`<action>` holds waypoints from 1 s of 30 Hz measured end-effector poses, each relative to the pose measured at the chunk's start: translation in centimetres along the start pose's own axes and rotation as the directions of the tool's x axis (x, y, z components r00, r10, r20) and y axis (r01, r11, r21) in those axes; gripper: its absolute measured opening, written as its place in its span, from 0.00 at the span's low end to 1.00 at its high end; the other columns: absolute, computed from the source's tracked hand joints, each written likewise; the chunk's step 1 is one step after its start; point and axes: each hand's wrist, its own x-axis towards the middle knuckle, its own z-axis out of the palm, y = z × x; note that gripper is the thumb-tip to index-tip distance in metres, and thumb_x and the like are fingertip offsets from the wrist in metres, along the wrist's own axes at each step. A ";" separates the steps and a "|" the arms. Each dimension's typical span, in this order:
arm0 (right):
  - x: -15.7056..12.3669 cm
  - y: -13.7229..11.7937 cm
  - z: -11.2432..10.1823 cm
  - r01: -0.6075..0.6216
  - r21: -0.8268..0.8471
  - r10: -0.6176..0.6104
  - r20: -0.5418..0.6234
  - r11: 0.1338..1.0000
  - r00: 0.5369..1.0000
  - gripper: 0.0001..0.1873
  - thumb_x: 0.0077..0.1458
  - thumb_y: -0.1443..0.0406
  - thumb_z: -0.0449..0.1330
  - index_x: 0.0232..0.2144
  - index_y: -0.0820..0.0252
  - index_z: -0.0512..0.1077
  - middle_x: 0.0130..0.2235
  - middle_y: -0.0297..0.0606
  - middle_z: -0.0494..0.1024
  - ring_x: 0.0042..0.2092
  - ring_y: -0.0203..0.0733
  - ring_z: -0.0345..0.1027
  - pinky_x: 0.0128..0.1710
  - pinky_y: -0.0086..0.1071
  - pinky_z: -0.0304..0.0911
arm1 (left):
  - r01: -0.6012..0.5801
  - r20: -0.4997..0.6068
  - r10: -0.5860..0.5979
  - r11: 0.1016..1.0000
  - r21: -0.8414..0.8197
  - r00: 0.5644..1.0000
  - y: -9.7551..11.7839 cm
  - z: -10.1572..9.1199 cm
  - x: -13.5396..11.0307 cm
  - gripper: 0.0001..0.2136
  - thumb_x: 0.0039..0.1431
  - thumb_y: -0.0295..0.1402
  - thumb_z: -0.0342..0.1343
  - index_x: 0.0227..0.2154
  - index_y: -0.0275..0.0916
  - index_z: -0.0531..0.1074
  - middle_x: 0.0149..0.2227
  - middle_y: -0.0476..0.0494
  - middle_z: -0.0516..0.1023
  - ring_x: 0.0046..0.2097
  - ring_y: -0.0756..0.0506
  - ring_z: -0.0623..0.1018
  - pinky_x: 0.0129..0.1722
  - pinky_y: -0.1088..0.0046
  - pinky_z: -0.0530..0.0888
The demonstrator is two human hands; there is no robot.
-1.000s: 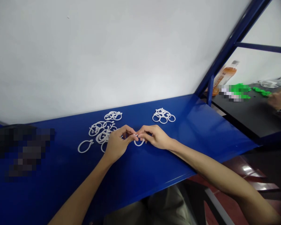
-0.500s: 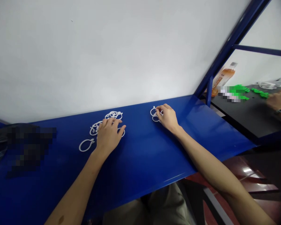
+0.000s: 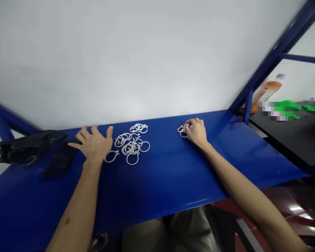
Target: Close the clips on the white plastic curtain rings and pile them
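Lying in head view, ring heap (image 3: 131, 148): white rings, overlapped, are spread left of centre on a blue table (image 3: 160, 182).
Small ring group (image 3: 139, 128): set behind the heap, near the white wall (image 3: 152, 63).
Loose ring (image 3: 117, 152): placed between heap and left hand.
Left hand (image 3: 93, 144): fingers are splayed wide near a black plastic bag (image 3: 21, 150); nothing is seen held.
Right hand (image 3: 197, 132): fingers are curled over a right-hand ring cluster (image 3: 183, 130), partly covered; whether any ring is gripped cannot be told.
Bottle (image 3: 267, 91): orange-coloured, seen at right near green pieces (image 3: 286, 108), partly pixelated.
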 end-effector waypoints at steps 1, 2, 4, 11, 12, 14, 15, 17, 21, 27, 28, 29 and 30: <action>-0.1 -0.1 -0.1 -0.003 0.019 0.003 0.004 1.000 1.000 0.10 0.60 0.64 0.56 0.36 0.61 0.76 0.36 0.46 0.74 0.41 0.51 0.62 0.46 0.44 0.62 | 0.053 0.017 -0.054 0.999 0.007 0.998 -0.9 0.1 0.4 0.38 0.61 0.60 0.38 0.58 0.30 0.65 0.64 0.14 0.56 0.65 0.15 0.53 0.55 0.22 0.47; -0.1 -0.1 -0.2 -0.004 0.034 0.004 0.004 0.999 1.000 0.09 0.60 0.64 0.57 0.36 0.61 0.76 0.37 0.46 0.75 0.42 0.51 0.62 0.46 0.44 0.62 | 0.103 0.054 -0.103 0.995 0.014 0.993 -1.7 0.2 0.8 0.39 0.61 0.60 0.38 0.59 0.28 0.64 0.64 0.13 0.55 0.65 0.15 0.52 0.54 0.21 0.47; -0.4 -0.4 -0.5 0.002 0.059 -0.002 -0.001 0.998 1.000 0.09 0.60 0.64 0.57 0.36 0.61 0.76 0.37 0.45 0.75 0.42 0.51 0.62 0.47 0.45 0.62 | 0.182 0.136 -0.183 0.983 0.021 0.974 -2.9 0.5 1.3 0.41 0.59 0.60 0.41 0.60 0.26 0.63 0.63 0.10 0.56 0.65 0.14 0.52 0.53 0.22 0.50; -1.5 -2.0 -1.5 0.101 0.107 -0.100 -0.010 0.989 0.995 0.09 0.62 0.63 0.56 0.37 0.59 0.76 0.38 0.44 0.74 0.43 0.51 0.62 0.47 0.45 0.63 | 0.039 0.064 -0.040 0.999 0.021 0.997 -2.7 0.9 1.1 0.34 0.61 0.58 0.41 0.55 0.34 0.68 0.59 0.17 0.64 0.62 0.17 0.60 0.53 0.29 0.58; -1.7 -2.3 -1.5 0.118 0.115 -0.119 0.001 0.986 0.993 0.09 0.62 0.63 0.56 0.37 0.59 0.76 0.38 0.44 0.74 0.43 0.51 0.62 0.47 0.45 0.63 | -0.024 0.067 0.023 1.000 0.013 0.998 -2.3 0.9 1.0 0.31 0.63 0.55 0.41 0.54 0.35 0.69 0.58 0.19 0.67 0.61 0.20 0.62 0.53 0.33 0.60; -2.1 -2.9 -1.5 0.154 0.130 -0.159 0.031 0.980 0.987 0.09 0.63 0.64 0.56 0.38 0.59 0.76 0.38 0.44 0.74 0.43 0.51 0.62 0.47 0.45 0.63 | -0.172 0.115 0.175 0.985 -0.031 0.978 -1.3 1.0 0.8 0.23 0.64 0.48 0.43 0.50 0.37 0.71 0.54 0.25 0.71 0.59 0.26 0.66 0.54 0.42 0.65; -2.3 -3.2 -1.5 0.172 0.137 -0.180 0.048 0.975 0.982 0.08 0.63 0.64 0.56 0.38 0.58 0.76 0.38 0.44 0.74 0.43 0.51 0.62 0.47 0.45 0.63 | -0.254 0.142 0.261 0.965 -0.069 0.955 -0.7 1.1 0.6 0.20 0.64 0.44 0.43 0.48 0.37 0.72 0.52 0.29 0.74 0.57 0.29 0.67 0.55 0.47 0.65; -2.7 -3.9 -1.4 0.202 0.155 -0.216 0.079 0.967 0.973 0.08 0.63 0.64 0.56 0.38 0.58 0.75 0.38 0.43 0.75 0.43 0.51 0.62 0.48 0.47 0.62 | -0.403 0.162 0.426 0.902 -0.157 0.890 0.6 1.2 0.0 0.15 0.62 0.37 0.44 0.44 0.40 0.74 0.48 0.36 0.76 0.55 0.35 0.69 0.57 0.55 0.65; -3.4 -5.1 -1.6 0.233 0.194 -0.262 0.135 0.953 0.956 0.08 0.64 0.64 0.56 0.39 0.57 0.75 0.40 0.43 0.75 0.44 0.52 0.62 0.49 0.47 0.62 | -0.578 0.200 0.616 0.786 -0.218 0.762 3.5 0.8 -2.3 0.13 0.59 0.33 0.48 0.43 0.43 0.75 0.46 0.41 0.77 0.49 0.37 0.70 0.52 0.57 0.66; -4.1 -6.2 -1.7 0.265 0.259 -0.321 0.206 0.929 0.925 0.07 0.64 0.65 0.56 0.39 0.58 0.75 0.39 0.43 0.75 0.44 0.51 0.62 0.46 0.45 0.64 | -0.621 0.318 0.682 0.731 -0.282 0.658 5.3 -0.4 -4.1 0.13 0.59 0.32 0.49 0.41 0.46 0.76 0.45 0.44 0.79 0.49 0.37 0.70 0.51 0.55 0.64; -4.2 -6.2 -1.7 0.266 0.269 -0.327 0.217 0.926 0.920 0.07 0.63 0.65 0.57 0.39 0.58 0.75 0.39 0.43 0.75 0.44 0.50 0.62 0.47 0.45 0.64 | -0.618 0.325 0.682 0.731 -0.288 0.655 5.1 -0.5 -4.0 0.13 0.58 0.32 0.49 0.41 0.46 0.76 0.46 0.45 0.79 0.50 0.37 0.70 0.51 0.55 0.63; -4.2 -6.3 -1.7 0.266 0.276 -0.332 0.227 0.924 0.916 0.07 0.63 0.65 0.57 0.39 0.57 0.75 0.39 0.42 0.75 0.44 0.50 0.63 0.47 0.45 0.64 | -0.616 0.335 0.681 0.732 -0.291 0.651 4.9 -0.7 -3.9 0.14 0.58 0.32 0.49 0.42 0.46 0.76 0.47 0.45 0.79 0.50 0.37 0.70 0.52 0.55 0.63; -4.2 -6.3 -1.6 0.266 0.280 -0.334 0.235 0.922 0.913 0.06 0.63 0.65 0.57 0.38 0.57 0.75 0.39 0.42 0.76 0.43 0.50 0.63 0.47 0.45 0.64 | -0.614 0.349 0.679 0.734 -0.290 0.646 4.6 -0.9 -3.7 0.15 0.57 0.32 0.50 0.44 0.47 0.76 0.48 0.45 0.79 0.51 0.37 0.69 0.53 0.54 0.62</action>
